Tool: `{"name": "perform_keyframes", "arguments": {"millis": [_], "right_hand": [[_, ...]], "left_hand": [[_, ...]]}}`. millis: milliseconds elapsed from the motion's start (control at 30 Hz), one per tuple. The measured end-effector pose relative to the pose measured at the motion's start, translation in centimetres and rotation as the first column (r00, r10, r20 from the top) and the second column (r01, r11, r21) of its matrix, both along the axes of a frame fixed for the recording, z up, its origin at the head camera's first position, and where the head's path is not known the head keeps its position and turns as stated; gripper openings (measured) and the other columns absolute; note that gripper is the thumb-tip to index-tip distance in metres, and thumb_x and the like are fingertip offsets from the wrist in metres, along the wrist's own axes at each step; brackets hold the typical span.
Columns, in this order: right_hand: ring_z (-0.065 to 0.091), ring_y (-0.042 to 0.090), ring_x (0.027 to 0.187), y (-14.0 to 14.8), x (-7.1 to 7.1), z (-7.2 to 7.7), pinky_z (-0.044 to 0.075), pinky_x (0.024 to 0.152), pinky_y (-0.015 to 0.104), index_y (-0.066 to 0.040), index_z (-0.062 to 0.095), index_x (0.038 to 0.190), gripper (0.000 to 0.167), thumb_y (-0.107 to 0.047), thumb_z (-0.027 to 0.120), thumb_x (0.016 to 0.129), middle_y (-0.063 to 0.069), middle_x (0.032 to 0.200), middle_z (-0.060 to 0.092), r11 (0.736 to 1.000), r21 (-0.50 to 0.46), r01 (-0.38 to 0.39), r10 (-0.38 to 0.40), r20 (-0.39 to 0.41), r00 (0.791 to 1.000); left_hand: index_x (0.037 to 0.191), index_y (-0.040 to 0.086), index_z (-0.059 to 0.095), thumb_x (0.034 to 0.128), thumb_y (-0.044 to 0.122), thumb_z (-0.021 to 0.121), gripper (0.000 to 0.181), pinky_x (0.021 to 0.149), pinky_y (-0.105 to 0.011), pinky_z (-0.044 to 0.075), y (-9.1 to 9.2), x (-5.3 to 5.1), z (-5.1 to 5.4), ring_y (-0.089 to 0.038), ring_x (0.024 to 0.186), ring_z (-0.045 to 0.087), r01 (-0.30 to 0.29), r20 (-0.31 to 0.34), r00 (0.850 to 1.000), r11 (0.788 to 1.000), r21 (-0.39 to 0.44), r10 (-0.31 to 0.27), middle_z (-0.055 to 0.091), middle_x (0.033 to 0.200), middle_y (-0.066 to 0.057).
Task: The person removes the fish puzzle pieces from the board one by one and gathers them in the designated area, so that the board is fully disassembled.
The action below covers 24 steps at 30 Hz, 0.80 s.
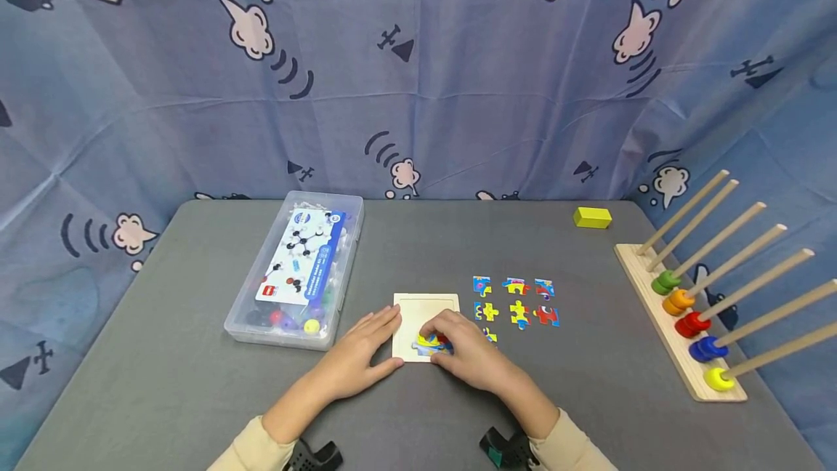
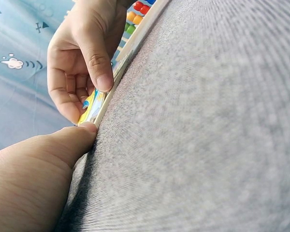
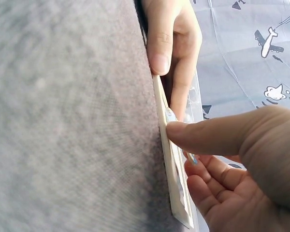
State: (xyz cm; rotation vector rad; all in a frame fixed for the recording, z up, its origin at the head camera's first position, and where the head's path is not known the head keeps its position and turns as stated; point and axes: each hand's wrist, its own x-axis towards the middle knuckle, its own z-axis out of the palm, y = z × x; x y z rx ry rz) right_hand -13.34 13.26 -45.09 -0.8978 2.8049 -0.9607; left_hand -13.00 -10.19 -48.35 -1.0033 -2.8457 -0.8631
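Observation:
A pale wooden puzzle board (image 1: 417,309) lies on the table between the hands, with colourful jigsaw pieces (image 1: 423,349) in its near part. My left hand (image 1: 358,357) rests at the board's left side, fingers extended, thumb against the near left corner. Over the near right part bends my right hand (image 1: 476,355), its fingers curled and its thumb low on the board. Between its thumb and fingers it pinches a small puzzle piece (image 3: 193,158), seen edge-on in the right wrist view and mostly hidden. Several loose puzzle pieces (image 1: 519,313) lie right of the board.
Left of the board lies a clear plastic case (image 1: 243,315) with a molecular model label. A yellow block (image 1: 592,218) sits near the far right edge. Along the right side stands a wooden peg rack (image 1: 680,355) with coloured beads and tall slanting pegs. A patterned curtain (image 1: 418,78) hangs behind.

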Motion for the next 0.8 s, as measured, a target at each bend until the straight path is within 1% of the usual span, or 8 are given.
{"name": "perform_keyframes", "arguments": {"millis": [200,367,500,600,733,800], "right_hand": [[0.052,0.011,0.085,0.3,-0.3,0.1,0.048,0.076,0.028,-0.011,0.066,0.103,0.027,-0.004,0.075,0.078,-0.002,0.097,0.06,1.0,-0.005,-0.023,0.023,-0.019,1.0],[0.051,0.011,0.083,1.2,-0.6,0.4,0.047,0.073,0.025,-0.01,0.067,0.103,0.026,-0.004,0.073,0.079,-0.002,0.094,0.059,1.0,0.0,-0.026,0.026,0.0,1.0],[0.052,0.011,0.084,2.4,-0.7,0.8,0.048,0.074,0.025,-0.011,0.066,0.105,0.027,-0.005,0.072,0.08,-0.003,0.098,0.059,1.0,0.011,-0.001,0.001,0.029,1.0],[0.055,0.011,0.09,3.8,-0.6,1.1,0.05,0.079,0.027,-0.013,0.066,0.108,0.028,-0.005,0.07,0.082,-0.004,0.104,0.06,1.0,0.009,0.023,-0.023,0.038,0.999],[0.055,0.012,0.091,6.0,-0.5,1.3,0.051,0.079,0.029,-0.015,0.066,0.109,0.029,-0.004,0.07,0.082,-0.004,0.106,0.06,0.998,-0.006,0.059,-0.059,0.028,0.998],[0.055,0.013,0.09,7.1,-0.4,1.2,0.051,0.078,0.029,-0.016,0.066,0.108,0.03,-0.004,0.071,0.081,-0.005,0.105,0.061,0.997,-0.012,0.081,-0.081,0.017,0.997]], "left_hand": [[0.143,0.003,0.04,0.0916,0.041,0.059,0.067,0.118,-0.041,0.023,0.0,0.0,0.1,-0.021,0.142,0.029,-0.002,0.0,1.0,1.0,-0.012,0.002,0.034,0.153,-0.007],[0.142,0.002,0.042,0.091,0.041,0.06,0.067,0.117,-0.041,0.025,0.1,0.0,0.0,-0.022,0.142,0.03,-0.003,-0.013,1.0,1.0,-0.011,0.003,0.035,0.152,-0.007],[0.142,0.002,0.042,0.0908,0.042,0.06,0.067,0.117,-0.041,0.025,0.2,0.1,-0.1,-0.022,0.141,0.031,-0.006,-0.022,1.0,1.0,-0.014,0.005,0.035,0.152,-0.007],[0.142,0.002,0.042,0.0906,0.042,0.061,0.067,0.117,-0.041,0.025,0.2,0.1,-0.2,-0.023,0.141,0.032,-0.006,-0.031,1.0,1.0,-0.011,0.006,0.036,0.151,-0.008],[0.141,0.001,0.043,0.0899,0.04,0.062,0.067,0.116,-0.043,0.027,0.2,0.0,-0.2,-0.025,0.14,0.034,-0.003,-0.051,0.999,1.0,0.002,0.003,0.038,0.151,-0.01],[0.141,0.0,0.044,0.0896,0.04,0.063,0.067,0.115,-0.044,0.028,0.1,0.0,-0.2,-0.025,0.14,0.034,-0.004,-0.056,0.998,1.0,0.006,0.004,0.038,0.15,-0.01]]}}
